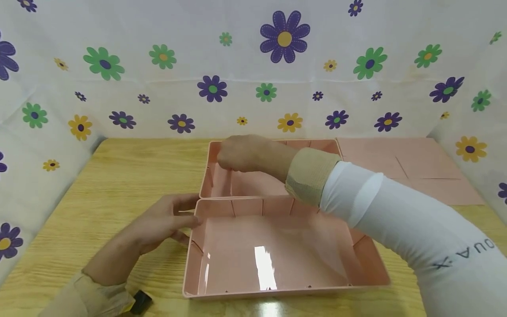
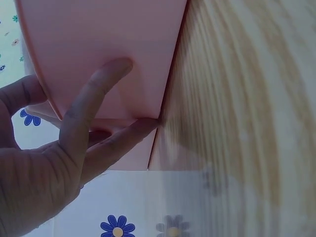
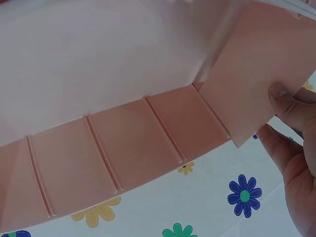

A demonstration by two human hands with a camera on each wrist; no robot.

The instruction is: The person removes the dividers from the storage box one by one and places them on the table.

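Two shallow pink plastic boxes stand end to end, the near box (image 1: 277,291) against the far box (image 1: 208,180). Over the far box's left part is my right hand (image 1: 249,154). It pinches a flat pink divider panel (image 3: 256,74) between thumb and fingers, seen in the right wrist view. The panel's edge lies along a raised rib on the ribbed inner wall (image 3: 133,128). My left hand (image 1: 162,224) is at the left, where the boxes meet. Its thumb (image 2: 101,89) presses the outer side of a box, with its other fingers extended along the corner.
Flat pink panels (image 1: 431,189) lie on the wooden table (image 1: 130,171) at the back right. A white cloth (image 1: 158,105) with printed flowers rises behind and at both sides. My right forearm (image 1: 380,207) crosses above the near box's right part.
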